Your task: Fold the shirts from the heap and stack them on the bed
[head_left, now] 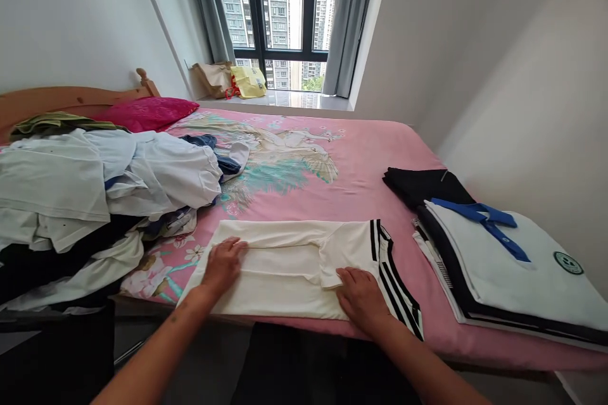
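A cream shirt (280,294) with black stripes at its right end lies partly folded along the near edge of the bed. Its far side is turned inward, and a sleeve rests on top near the stripes. My left hand (225,264) lies on the shirt's left part, fingers stretched over the cloth. On the sleeve near the striped end rests my right hand (361,294), its fingers spread on the fabric. Neither hand grips the shirt visibly.
Loose clothes (156,171) are heaped on the left of the pink bedsheet (370,152). At right stands a stack of folded shirts (527,266), beside folded black cloth (427,186). A magenta pillow (147,112) and paper bags (213,78) are farther back.
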